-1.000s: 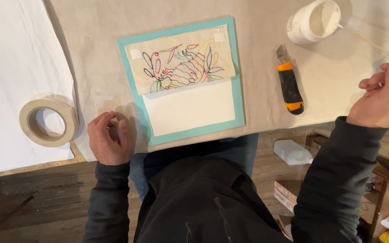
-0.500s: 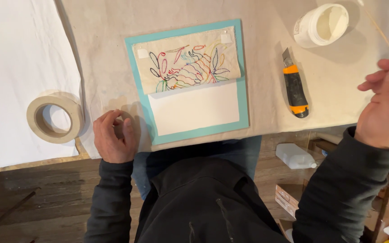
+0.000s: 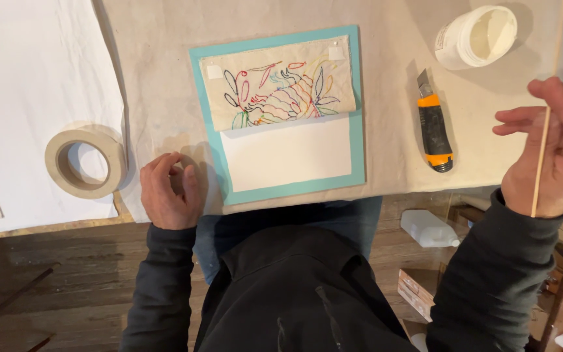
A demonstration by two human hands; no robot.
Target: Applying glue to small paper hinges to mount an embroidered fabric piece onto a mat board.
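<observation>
- Closest in, dark sleeves and a dark hoodie are seen from above, with a wooden floor below and a white plastic bottle [image 3: 429, 229] lying down there by the right arm.
- The left hand [image 3: 169, 190] is rested at the near edge of the desk [image 3: 158, 72], which is covered in a beige cloth. Its fingers [image 3: 164, 163] are curled in loosely around the thumb; whether anything tiny is pinched in there can't be told.
- The right hand [image 3: 555, 156] is held up just off the right edge of the desk. A thin wooden stick [image 3: 545, 124] is kept upright against the palm, gripped between thumb and fingers, with the other fingertips spread out to the left.
- Just left of the left hand, a roll of masking tape [image 3: 85, 163] is laid flat on a white sheet [image 3: 27, 85].
- In the middle, a teal board [image 3: 357, 98] is set down with a white card [image 3: 287, 154] on its lower half and an embroidered cloth piece [image 3: 275, 85] with colourful line stitching on the upper half, held by small white tabs at its top corners.
- Right of the board, an orange and black utility knife [image 3: 434, 124] is laid, well apart from the stick.
- Farthest back, an open white jar [image 3: 477, 36] is stood near the top right corner.
</observation>
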